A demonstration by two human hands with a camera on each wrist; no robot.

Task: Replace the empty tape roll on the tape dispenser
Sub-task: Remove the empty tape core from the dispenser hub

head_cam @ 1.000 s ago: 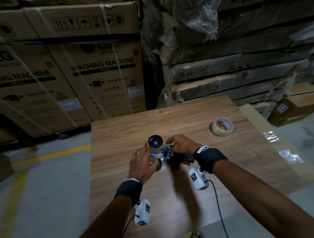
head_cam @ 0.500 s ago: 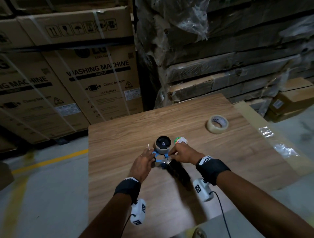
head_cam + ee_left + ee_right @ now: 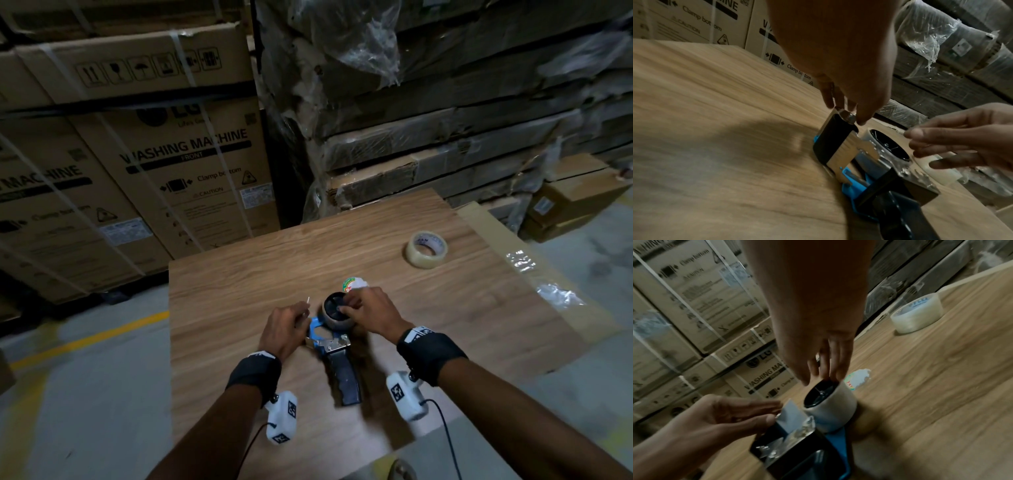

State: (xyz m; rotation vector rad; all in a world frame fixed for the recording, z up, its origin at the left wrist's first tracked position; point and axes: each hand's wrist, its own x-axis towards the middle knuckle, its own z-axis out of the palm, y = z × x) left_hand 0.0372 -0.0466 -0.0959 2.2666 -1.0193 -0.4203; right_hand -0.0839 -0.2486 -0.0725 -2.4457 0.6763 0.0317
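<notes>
The tape dispenser [image 3: 337, 346], with a blue frame and a black handle, lies on its side on the wooden table [image 3: 239, 281]. A pale, nearly bare roll [image 3: 833, 404] sits on its black hub. My left hand [image 3: 291, 322] pinches the serrated front end of the dispenser [image 3: 835, 138] between its fingertips [image 3: 861, 120]. My right hand [image 3: 346, 308] reaches down onto the roll, its thumb outside the rim and its fingers [image 3: 835, 369] at the hub's edge. A full clear tape roll [image 3: 427, 248] lies flat at the far right of the table.
A torn colourful sticker [image 3: 354, 283] lies on the table just behind the hub. Strapped washing machine cartons [image 3: 154, 164] stand beyond the table's far left, and plastic-wrapped flat packs [image 3: 445, 137] are stacked behind it. A taped cardboard sheet [image 3: 534, 274] borders the right edge.
My right hand has moved from the dispenser's metal frame up onto the roll on the hub. The left hand stays at the front end. The black handle now shows.
</notes>
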